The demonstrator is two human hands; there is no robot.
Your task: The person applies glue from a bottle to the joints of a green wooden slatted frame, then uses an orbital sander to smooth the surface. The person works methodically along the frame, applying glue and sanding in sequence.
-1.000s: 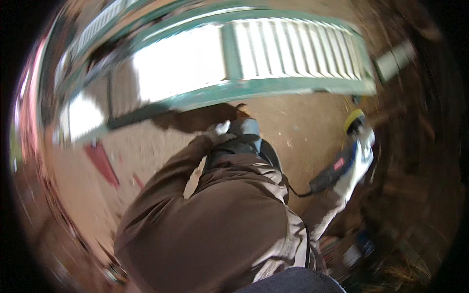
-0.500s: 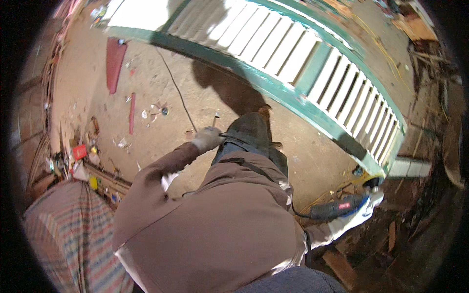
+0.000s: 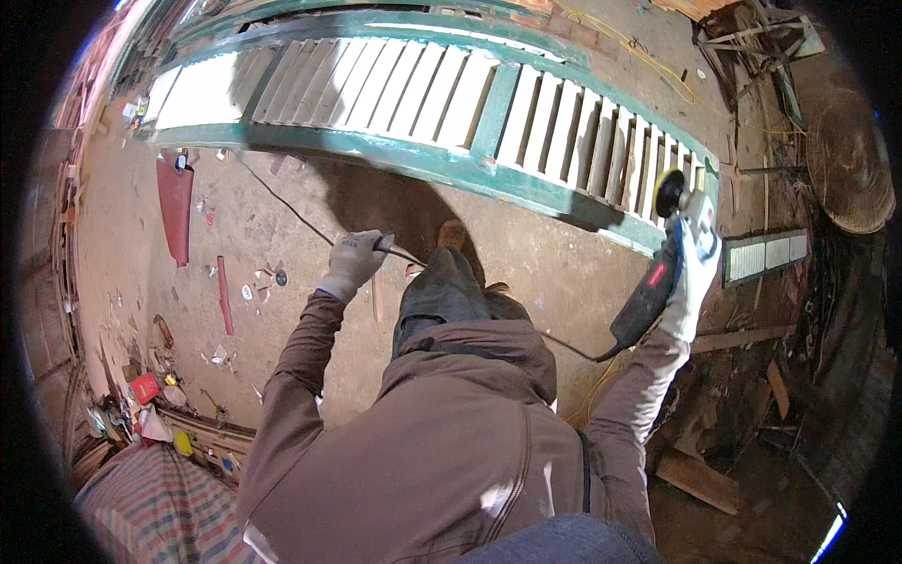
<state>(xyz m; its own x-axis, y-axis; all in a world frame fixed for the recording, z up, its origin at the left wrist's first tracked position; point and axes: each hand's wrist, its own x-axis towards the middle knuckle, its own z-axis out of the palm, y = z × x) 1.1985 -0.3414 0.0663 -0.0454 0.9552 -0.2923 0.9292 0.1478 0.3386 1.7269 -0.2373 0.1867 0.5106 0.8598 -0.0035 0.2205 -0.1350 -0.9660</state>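
Observation:
My left hand (image 3: 353, 263), in a pale work glove, is closed round a black power cord (image 3: 299, 214) in front of my body. The cord runs off to the far left and back toward my waist. On the right, my gloved right hand (image 3: 695, 282) grips an angle grinder (image 3: 646, 296) with a dark body and a round, yellow-edged disc (image 3: 669, 192). The disc is raised near the right end of a long louvred shutter (image 3: 498, 117), which has a green frame and pale slats. Whether the disc touches the shutter I cannot tell.
A dark red strip (image 3: 176, 209) and a thinner red piece (image 3: 225, 293) lie on the floor at left among scraps. A striped cloth (image 3: 164, 508) covers something at lower left. A small slatted panel (image 3: 766, 256) and loose wood lie at right; a yellow cord (image 3: 648, 58) trails beyond.
My right hand has lifted the grinder up and away from me, close to the shutter's right end. My left hand has shifted left with the cord. The view has turned, so the shutter appears flatter.

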